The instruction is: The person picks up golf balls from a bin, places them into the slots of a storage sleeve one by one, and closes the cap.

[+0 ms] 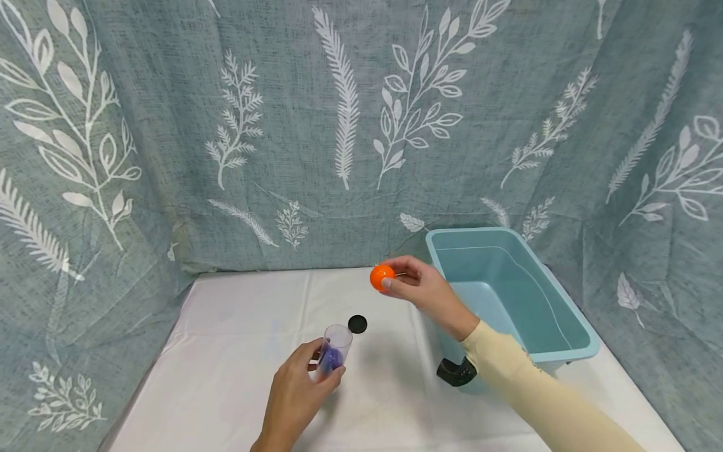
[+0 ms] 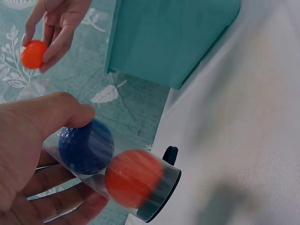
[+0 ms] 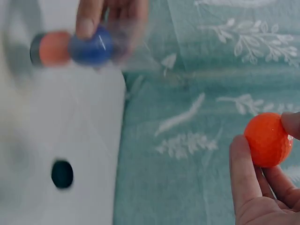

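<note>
In the head view, your right hand pinches the orange ball near the left edge of the tub. Your left hand grips the clear tube, its top open. The black lid lies near it, well in from the side edges of the white table.

In the left wrist view, the tube holds a blue ball and a red ball, the red one by the black end.

In the right wrist view, a wide gap parts the orange ball from the tube.
</note>
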### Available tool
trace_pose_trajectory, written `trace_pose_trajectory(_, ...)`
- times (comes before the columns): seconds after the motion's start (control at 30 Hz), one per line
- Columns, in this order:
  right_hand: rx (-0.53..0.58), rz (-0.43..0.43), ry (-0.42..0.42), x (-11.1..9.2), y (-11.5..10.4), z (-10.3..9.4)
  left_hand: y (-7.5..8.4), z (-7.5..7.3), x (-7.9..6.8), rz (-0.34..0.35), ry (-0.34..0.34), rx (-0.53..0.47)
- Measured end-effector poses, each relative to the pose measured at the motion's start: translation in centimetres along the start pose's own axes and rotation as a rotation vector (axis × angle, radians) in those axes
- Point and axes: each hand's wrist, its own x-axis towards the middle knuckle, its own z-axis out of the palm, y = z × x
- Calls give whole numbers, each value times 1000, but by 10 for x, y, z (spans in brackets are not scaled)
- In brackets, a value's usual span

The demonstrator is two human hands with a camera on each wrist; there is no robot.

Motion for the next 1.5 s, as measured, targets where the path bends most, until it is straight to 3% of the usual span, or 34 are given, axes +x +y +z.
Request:
trace_pose_trajectory(0.2, 64, -66, -74, -4, 16, 32, 0, 0, 0, -5, 3, 2)
trace_pose_trajectory(0.37, 21, -96, -62, -9, 32, 52, 1, 1, 0, 2, -7, -20)
trace_pose_trajectory(0.57, 56, -172, -57, -14, 48, 68, 1, 1, 1, 34, 4, -46)
trace_pose_trajectory(0.9, 106, -183, -96, -17, 66, 78, 0, 1, 1, 65, 13, -92)
trace_pose_trajectory(1.27, 102, -224, -144, -26, 48, 85, -4, 4, 2, 45, 13, -163)
trace_pose_trajectory(1.5, 120, -233, -143, -25, 49, 85, -10, 9, 3, 23, 16, -205)
